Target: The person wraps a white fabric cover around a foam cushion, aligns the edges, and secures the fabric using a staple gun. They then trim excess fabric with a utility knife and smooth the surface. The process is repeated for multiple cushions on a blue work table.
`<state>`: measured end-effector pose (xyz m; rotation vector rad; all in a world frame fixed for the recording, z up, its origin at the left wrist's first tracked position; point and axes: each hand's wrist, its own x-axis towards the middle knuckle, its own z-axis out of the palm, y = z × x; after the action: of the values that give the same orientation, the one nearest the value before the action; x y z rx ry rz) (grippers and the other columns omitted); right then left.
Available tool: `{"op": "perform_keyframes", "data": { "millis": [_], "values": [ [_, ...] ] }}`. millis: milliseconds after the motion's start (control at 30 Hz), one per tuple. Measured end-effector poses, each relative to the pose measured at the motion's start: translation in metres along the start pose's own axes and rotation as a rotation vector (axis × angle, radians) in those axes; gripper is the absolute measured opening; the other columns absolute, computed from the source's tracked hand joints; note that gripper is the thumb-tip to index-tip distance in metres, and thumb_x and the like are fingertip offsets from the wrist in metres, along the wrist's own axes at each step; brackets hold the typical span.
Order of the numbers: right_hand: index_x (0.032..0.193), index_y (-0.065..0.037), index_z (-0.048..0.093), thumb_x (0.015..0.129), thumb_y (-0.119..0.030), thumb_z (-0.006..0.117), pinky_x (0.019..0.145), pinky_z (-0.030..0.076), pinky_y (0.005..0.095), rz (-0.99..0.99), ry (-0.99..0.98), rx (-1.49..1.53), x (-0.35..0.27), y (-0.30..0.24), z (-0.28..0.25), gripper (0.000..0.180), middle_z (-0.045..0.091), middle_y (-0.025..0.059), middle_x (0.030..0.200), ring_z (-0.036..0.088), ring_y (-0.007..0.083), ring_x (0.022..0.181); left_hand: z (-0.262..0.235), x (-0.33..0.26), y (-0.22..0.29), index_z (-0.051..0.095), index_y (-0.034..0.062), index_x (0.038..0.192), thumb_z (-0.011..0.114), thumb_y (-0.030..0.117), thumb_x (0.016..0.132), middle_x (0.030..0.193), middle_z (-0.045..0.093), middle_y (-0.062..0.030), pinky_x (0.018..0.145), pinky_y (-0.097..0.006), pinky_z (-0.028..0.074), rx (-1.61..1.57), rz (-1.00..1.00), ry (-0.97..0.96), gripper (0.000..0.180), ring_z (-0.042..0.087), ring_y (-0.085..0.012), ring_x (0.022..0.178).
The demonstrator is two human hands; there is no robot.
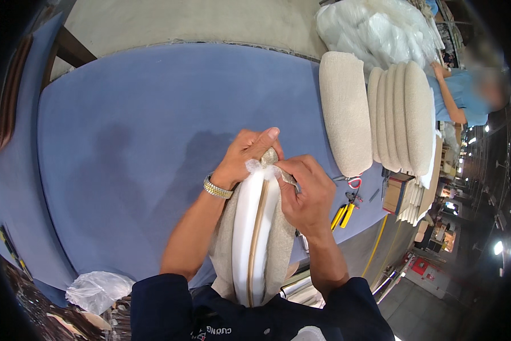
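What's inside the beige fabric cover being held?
Inside the beige fabric cover: white padding either side of a long brown strip. Left hand and right hand partly hide the far end; whatever lies beneath the padding is covered.

Blue tabletop (181, 74) evenly lit | soft shadows (203, 156) | lamp (498, 248) glare right | black, bent rim

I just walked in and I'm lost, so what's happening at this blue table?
A person's left hand and right hand grip the far end of a beige cover, open lengthwise over white padding with a brown strip down its middle. Beige padded pieces sit to the right, and a yellow-handled tool lies on the blue table.
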<state>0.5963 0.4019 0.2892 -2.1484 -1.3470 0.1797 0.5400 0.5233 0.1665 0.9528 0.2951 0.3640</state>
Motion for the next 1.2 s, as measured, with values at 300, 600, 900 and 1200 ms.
{"op": "perform_keyframes", "data": {
  "millis": [300,600,900,1200],
  "values": [
    [0.109,-0.003,0.071,0.075,0.009,0.067,0.071,0.053,0.0384,0.020,-0.048,-0.074,-0.022,-0.030,0.015,0.036,0.066,0.0116,0.096,0.067,0.0300,0.084,-0.005,-0.008,0.007,0.074,-0.0007,0.074,0.046,0.036,0.112,0.073,0.072,-0.0086,0.106,-0.037,0.046,-0.013,0.049,-0.022,0.060,0.060,-0.0154,0.063],
    [0.110,-0.001,0.070,0.073,0.012,0.064,0.075,0.053,0.0400,0.047,-0.127,-0.184,-0.030,-0.031,0.010,0.040,0.063,0.0135,0.103,0.064,0.0314,0.090,0.015,-0.039,0.041,0.076,-0.0007,0.112,0.062,0.017,0.104,0.114,0.076,-0.0141,0.098,-0.034,0.053,0.425,0.160,0.289,0.024,0.069,-0.0211,0.103],
    [0.109,-0.001,0.073,0.075,0.015,0.068,0.074,0.055,0.0347,0.104,-0.006,0.078,-0.039,-0.024,0.017,0.038,0.066,0.0144,0.101,0.067,0.0286,0.088,-0.013,-0.049,0.044,0.057,0.0015,0.146,0.064,0.006,0.095,0.149,0.059,-0.0163,0.116,-0.039,0.041,0.368,0.083,-0.030,0.052,0.054,-0.0245,0.139],
    [0.114,-0.005,0.074,0.073,0.007,0.075,0.074,0.055,0.0347,0.173,0.044,0.338,-0.050,-0.016,0.029,0.042,0.067,0.0124,0.101,0.067,0.0258,0.089,-0.012,-0.054,0.040,0.057,-0.0015,0.145,0.061,0.000,0.091,0.140,0.063,-0.0186,0.116,-0.039,0.041,0.347,0.141,-0.012,0.054,0.057,-0.0251,0.133]
  ]
}}
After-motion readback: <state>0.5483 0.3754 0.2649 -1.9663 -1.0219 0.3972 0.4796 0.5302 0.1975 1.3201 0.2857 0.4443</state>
